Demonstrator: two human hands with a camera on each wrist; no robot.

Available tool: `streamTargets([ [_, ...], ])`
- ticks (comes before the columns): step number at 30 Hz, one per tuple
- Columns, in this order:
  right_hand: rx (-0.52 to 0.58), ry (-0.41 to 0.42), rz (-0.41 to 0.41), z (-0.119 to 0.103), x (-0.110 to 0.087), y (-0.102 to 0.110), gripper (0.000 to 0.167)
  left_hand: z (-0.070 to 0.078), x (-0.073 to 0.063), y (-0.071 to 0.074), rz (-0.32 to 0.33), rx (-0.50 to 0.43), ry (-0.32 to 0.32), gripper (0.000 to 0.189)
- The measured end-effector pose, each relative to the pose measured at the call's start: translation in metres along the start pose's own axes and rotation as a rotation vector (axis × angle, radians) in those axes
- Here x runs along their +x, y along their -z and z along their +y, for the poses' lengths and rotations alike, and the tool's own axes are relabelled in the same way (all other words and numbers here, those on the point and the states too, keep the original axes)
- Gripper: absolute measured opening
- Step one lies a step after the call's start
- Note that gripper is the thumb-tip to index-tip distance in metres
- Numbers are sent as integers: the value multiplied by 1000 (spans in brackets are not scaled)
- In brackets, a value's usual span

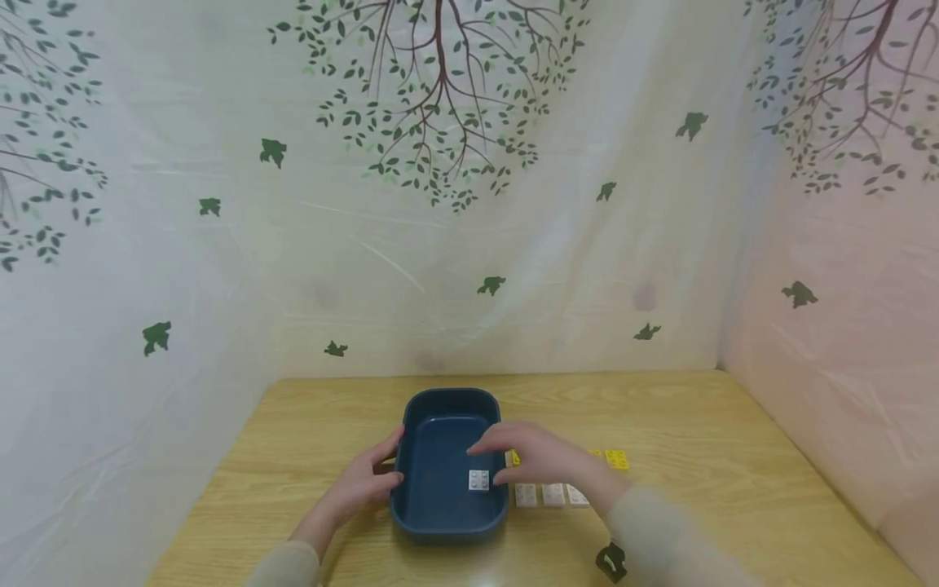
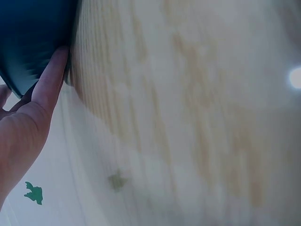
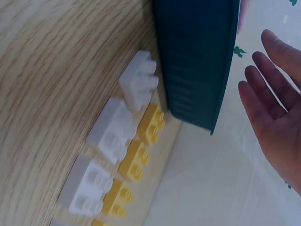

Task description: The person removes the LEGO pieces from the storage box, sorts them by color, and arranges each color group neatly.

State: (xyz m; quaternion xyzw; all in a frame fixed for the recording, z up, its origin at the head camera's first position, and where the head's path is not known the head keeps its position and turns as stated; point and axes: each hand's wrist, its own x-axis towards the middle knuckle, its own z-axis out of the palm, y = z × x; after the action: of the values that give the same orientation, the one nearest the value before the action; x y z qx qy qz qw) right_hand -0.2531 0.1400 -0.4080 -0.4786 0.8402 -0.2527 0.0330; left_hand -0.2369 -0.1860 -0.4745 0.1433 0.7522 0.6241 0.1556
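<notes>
A dark blue rectangular tub (image 1: 449,534) stands on the table. My left hand (image 1: 364,483) rests against its left side, thumb and fingers spread along the outer wall; in the left wrist view a straight finger (image 2: 51,77) lies on that wall. Inside the tub, toward the right, sits a white toy building brick (image 1: 478,480) with studs up. Over the tub's right rim reaches my right hand (image 1: 539,455), fingertips apart near the white brick and holding nothing. In the right wrist view its fingers (image 3: 263,89) are loosely extended above the tub's rim.
Right of the tub, white bricks (image 3: 113,129) form a row, with a row of yellow bricks (image 3: 134,160) behind; my right forearm partly covers them in the head view. A small dark piece (image 1: 611,562) lies near the front. Patterned curtains (image 1: 455,326) surround the wooden table (image 1: 323,408).
</notes>
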Motion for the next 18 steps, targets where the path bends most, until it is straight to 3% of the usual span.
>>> streamTargets([
  [9,58,-4,-85,-1,26,-11,41,-1,3,0,0,35,7,78],
  [18,101,-66,-154,1,46,-18,45,1,3,2,2,60,5,77],
])
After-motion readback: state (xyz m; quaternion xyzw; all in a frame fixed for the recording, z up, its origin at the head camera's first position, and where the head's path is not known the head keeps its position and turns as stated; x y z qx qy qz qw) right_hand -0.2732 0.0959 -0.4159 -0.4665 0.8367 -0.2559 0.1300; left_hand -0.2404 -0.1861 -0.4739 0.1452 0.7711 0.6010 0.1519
